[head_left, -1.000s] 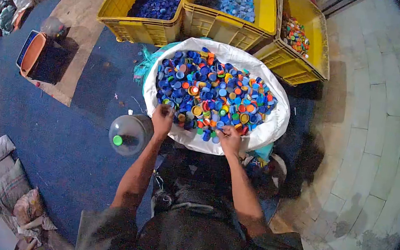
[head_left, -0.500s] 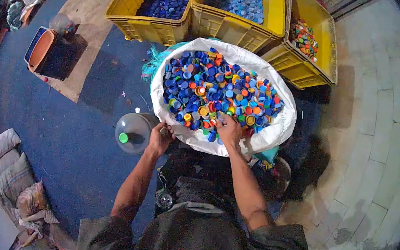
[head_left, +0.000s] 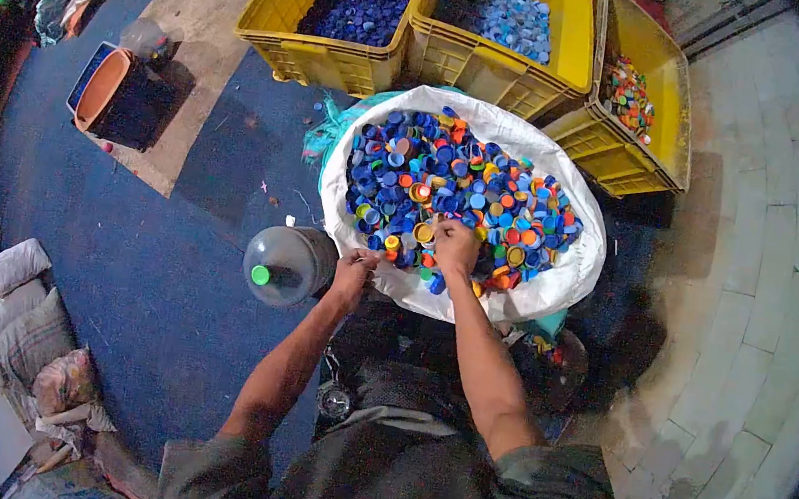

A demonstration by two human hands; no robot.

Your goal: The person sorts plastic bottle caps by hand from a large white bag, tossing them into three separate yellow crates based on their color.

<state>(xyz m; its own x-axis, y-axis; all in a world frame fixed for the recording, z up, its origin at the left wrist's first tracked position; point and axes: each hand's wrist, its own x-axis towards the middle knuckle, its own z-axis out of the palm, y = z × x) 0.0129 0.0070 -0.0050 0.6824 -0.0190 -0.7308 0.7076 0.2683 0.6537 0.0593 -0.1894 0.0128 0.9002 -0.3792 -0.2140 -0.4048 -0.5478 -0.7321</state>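
Note:
A large white sack point(head_left: 586, 274) with its rim rolled outward stands in front of me, full of plastic bottle caps point(head_left: 409, 165) in blue, orange, yellow, green and other colours. My left hand point(head_left: 354, 276) is at the sack's near left rim, its fingers pinched together at the edge of the fabric. Over the near middle of the caps is my right hand point(head_left: 457, 247), closed with fingertips down among them. What those fingertips hold is hidden by the hand.
Yellow crates point(head_left: 338, 68) with sorted caps stand behind the sack. A clear jug with a green cap point(head_left: 288, 265) lies by my left hand. Farther left is an orange-rimmed container point(head_left: 101, 89). Filled bags point(head_left: 35, 333) lie at lower left; a block wall point(head_left: 763, 247) runs along the right.
My right hand has moved a little left and farther from me over the caps. My left hand has shifted slightly rightward along the rim. The whole view has turned a little.

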